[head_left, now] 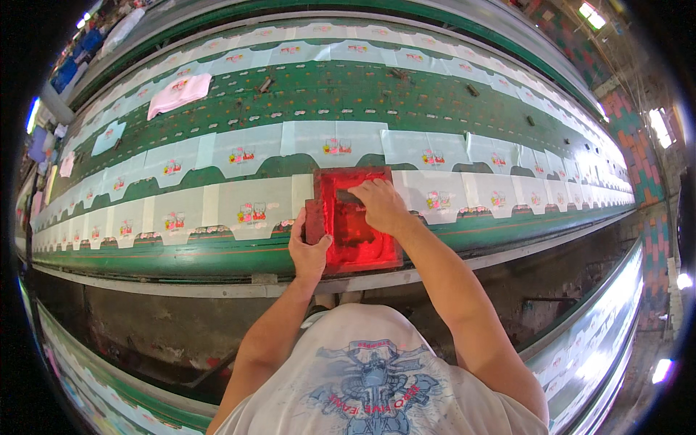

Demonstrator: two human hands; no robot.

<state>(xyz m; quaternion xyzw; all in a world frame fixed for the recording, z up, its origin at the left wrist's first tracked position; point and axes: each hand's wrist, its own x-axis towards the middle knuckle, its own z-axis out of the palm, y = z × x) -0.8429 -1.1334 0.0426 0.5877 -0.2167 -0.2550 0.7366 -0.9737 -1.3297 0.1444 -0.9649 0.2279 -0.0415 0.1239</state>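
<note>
A screen-printing frame [365,266] with red ink [366,250] pooled inside lies on the near row of white cloth pieces [250,214], at the table's front edge. My left hand [310,252] is closed around a dark red block [314,221] at the frame's left side. Inside the frame's upper part, my right hand [382,205] is closed on a dark squeegee [346,196], whose lower edge is hidden in the ink. The frame covers one piece of cloth. Its neighbours carry small printed red, yellow and pink cartoon figures.
The long green table [217,254] carries further rows of pale blue pieces [333,145] with prints. A folded pink cloth [180,94] and a small light blue cloth [109,138] lie at the far left. Several small dark blocks [473,90] sit mid-table. Another printing table [591,348] stands behind me.
</note>
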